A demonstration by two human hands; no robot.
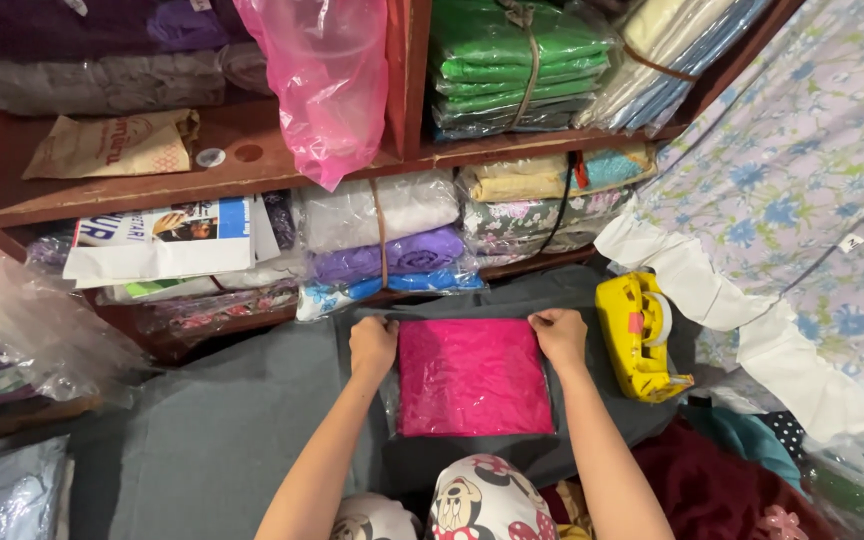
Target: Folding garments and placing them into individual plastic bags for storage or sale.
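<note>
The pink fabric packet (472, 378) lies flat on the grey cloth (222, 440), squarish, directly before you. Your left hand (373, 347) and right hand (559, 337) each pinch a far corner, equally near; the yellow tape dispenser (637, 335) sits just right.
</note>
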